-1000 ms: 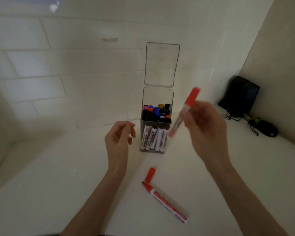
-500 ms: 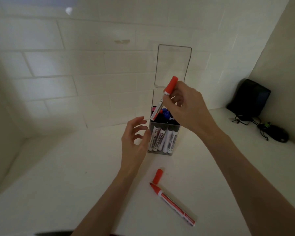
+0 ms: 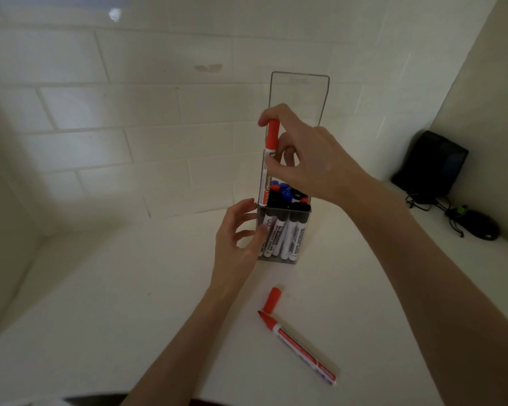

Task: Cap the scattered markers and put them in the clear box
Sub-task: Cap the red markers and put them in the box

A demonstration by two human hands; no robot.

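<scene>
The right hand (image 3: 308, 159) is pinching a capped red-and-white cylindrical marker (image 3: 269, 162) upright, its lower end sitting in the top left corner of the tall clear plastic box (image 3: 285, 232), whose flat lid (image 3: 299, 95) is standing open. The left hand (image 3: 238, 235), fingers spread, is resting against the box's left wall. An uncapped red marker (image 3: 298, 347) and its loose tapered red cap (image 3: 272, 300) are lying on the smooth white counter (image 3: 100, 303), nearly touching.

Red cap (image 3: 272, 300), red-tipped marker (image 3: 301, 348), clear box (image 3: 282, 230).
</scene>
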